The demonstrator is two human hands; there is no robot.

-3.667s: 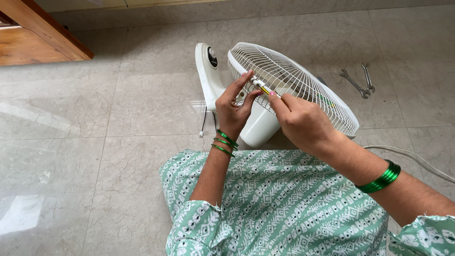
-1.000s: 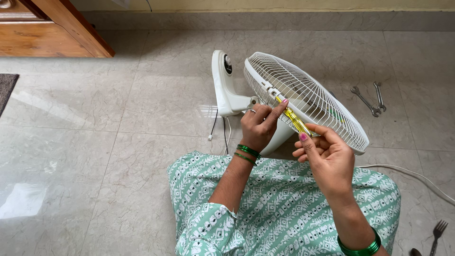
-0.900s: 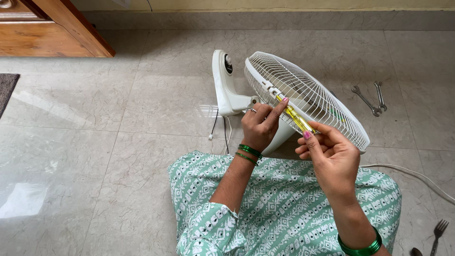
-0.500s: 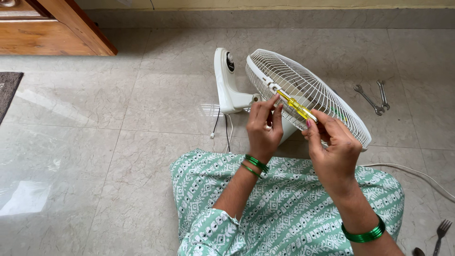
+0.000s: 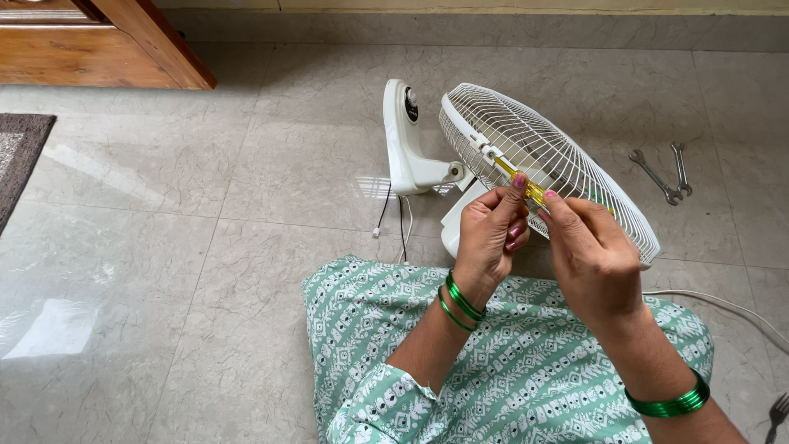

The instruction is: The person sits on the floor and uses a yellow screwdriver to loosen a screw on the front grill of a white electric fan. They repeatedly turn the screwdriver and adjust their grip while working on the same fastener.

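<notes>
The right hand [image 5: 593,255] pinches the handle of a yellow screwdriver [image 5: 519,182], and the left hand [image 5: 490,234] closes its fingertips on the same shaft just beside it. The tip reaches forward to the rim of the white fan [image 5: 526,156] lying on the floor [image 5: 205,247]. Two wrenches [image 5: 664,171] lie beyond, to the right.

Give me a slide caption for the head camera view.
Both hands, left and right, hold a yellow screwdriver at a white fan's grille.

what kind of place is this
Probably a room in a home: polished stone-look floor tiles, a wooden door frame, and a rug's edge beside the white table fan.
</notes>
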